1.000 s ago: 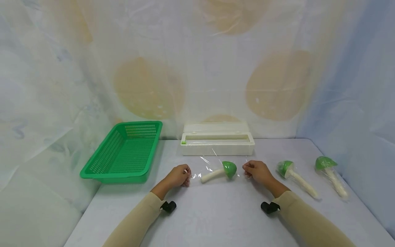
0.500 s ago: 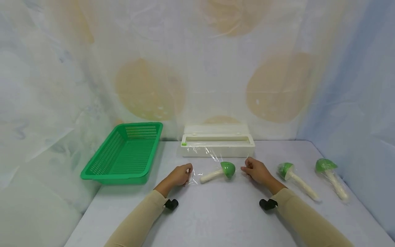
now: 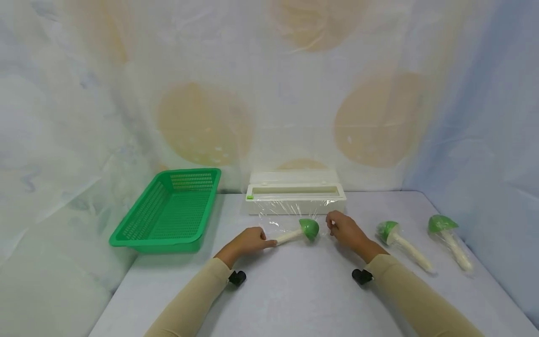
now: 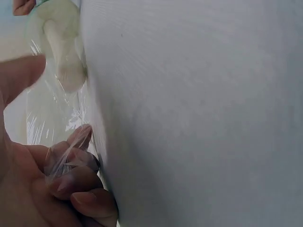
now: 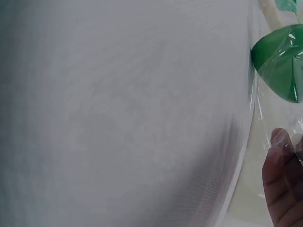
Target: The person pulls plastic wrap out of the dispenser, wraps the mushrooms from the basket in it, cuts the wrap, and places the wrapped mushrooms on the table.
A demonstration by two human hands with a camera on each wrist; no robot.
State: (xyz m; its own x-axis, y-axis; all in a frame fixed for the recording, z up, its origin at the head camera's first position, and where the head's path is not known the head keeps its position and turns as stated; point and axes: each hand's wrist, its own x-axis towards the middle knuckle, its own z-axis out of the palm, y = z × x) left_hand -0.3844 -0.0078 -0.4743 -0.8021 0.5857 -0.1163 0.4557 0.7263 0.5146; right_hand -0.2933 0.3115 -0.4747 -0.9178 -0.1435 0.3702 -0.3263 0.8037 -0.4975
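A toy mushroom [image 3: 309, 229] with a green cap and white stem lies on the table between the hands, cling film [image 3: 273, 222] around and behind it. My left hand [image 3: 248, 241] is at the stem end, thumb stretched toward the stem. In the left wrist view, bunched cling film [image 4: 66, 163] runs among that hand's curled fingers [image 4: 80, 179], and the thumb stands apart. My right hand [image 3: 347, 231] is beside the cap and holds the film's right side. The right wrist view shows its fingers [image 5: 279, 175] at the film near the green cap [image 5: 279, 61]; its thumb is hidden.
Behind the mushroom stands a white cling film dispenser [image 3: 296, 207] with its lid raised. A green basket [image 3: 202, 206] is at the left. Two film-wrapped mushrooms, one nearer [image 3: 406, 245] and one farther right [image 3: 450, 241], lie on the white table [image 3: 290, 299].
My left hand has moved right to the stem end, its thumb now extended. My right hand has shifted slightly left and back. The film now spreads behind the mushroom toward the dispenser.
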